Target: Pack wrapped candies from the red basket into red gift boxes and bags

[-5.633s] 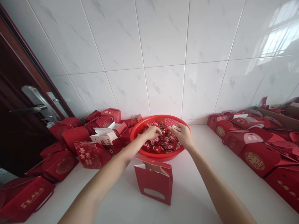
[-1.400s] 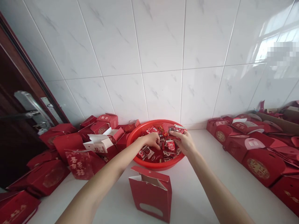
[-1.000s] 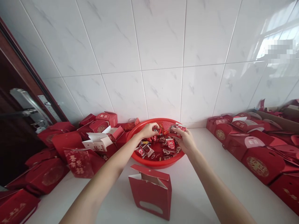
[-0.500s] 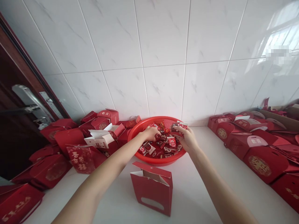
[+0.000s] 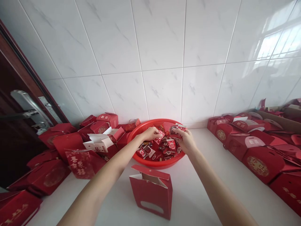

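Observation:
A red plastic basket [image 5: 162, 164] holds many wrapped candies [image 5: 170, 144] in red, white and dark wrappers. Over its left half, my left hand [image 5: 150, 134] pinches a red and white wrapped candy [image 5: 160, 137]. My right hand [image 5: 187, 139] is closed around several wrapped candies [image 5: 176, 129] at the basket's right side; their exact kinds are partly hidden by the fingers. In front of the basket, between my forearms, a red paper box [image 5: 151, 191] stands upright with its top flap open and a pale oval on its face.
Red gift boxes [image 5: 50, 175] crowd the left, among them an open one with white flaps [image 5: 98, 142]. More closed red boxes [image 5: 257, 164] line the right, with a cardboard carton [image 5: 274, 116] behind them. A tiled wall [image 5: 162, 94] rises at the back; a door handle [image 5: 30, 108] is at far left.
My left hand has lifted slightly from the pile, and a red and white candy now shows in its fingers. The right hand stays near the basket's right side. The view has shifted slightly.

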`<state>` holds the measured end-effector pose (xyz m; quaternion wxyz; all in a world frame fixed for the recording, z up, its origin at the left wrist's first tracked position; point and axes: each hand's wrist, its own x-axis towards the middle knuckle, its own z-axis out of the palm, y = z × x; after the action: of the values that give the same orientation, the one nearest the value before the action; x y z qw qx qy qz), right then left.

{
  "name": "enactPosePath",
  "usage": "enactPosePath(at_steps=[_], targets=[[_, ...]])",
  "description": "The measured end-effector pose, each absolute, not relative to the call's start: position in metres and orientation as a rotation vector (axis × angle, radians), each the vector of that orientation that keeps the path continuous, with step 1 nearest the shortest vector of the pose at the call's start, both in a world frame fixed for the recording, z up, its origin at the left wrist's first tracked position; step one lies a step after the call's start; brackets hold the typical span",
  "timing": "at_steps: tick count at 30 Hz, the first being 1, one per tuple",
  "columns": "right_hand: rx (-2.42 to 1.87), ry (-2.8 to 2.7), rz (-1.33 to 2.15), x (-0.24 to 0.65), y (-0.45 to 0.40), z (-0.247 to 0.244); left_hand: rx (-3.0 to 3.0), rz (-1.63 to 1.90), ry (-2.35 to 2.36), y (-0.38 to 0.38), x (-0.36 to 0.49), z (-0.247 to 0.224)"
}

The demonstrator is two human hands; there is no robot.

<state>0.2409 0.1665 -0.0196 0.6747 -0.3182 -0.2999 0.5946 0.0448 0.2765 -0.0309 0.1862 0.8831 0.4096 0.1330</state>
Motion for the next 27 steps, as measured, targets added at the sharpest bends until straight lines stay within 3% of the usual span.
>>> enactPosePath(at_steps=[11, 18, 27], targets=[[-0.677, -0.743, 1.355, 0.242, 0.168, -0.023, 2.195, 0.72, 1.149, 0.273, 0.045, -0.025], [-0.681, -0.736, 1.356, 0.243, 0.168, -0.023, 2.323, 0.426, 1.248, 0.265, 0.047, -0.023], [-0.698, -0.682, 1.354, 0.241, 0.166, -0.02, 2.74, -0.038, 1.017, 0.267, 0.063, -0.04]])
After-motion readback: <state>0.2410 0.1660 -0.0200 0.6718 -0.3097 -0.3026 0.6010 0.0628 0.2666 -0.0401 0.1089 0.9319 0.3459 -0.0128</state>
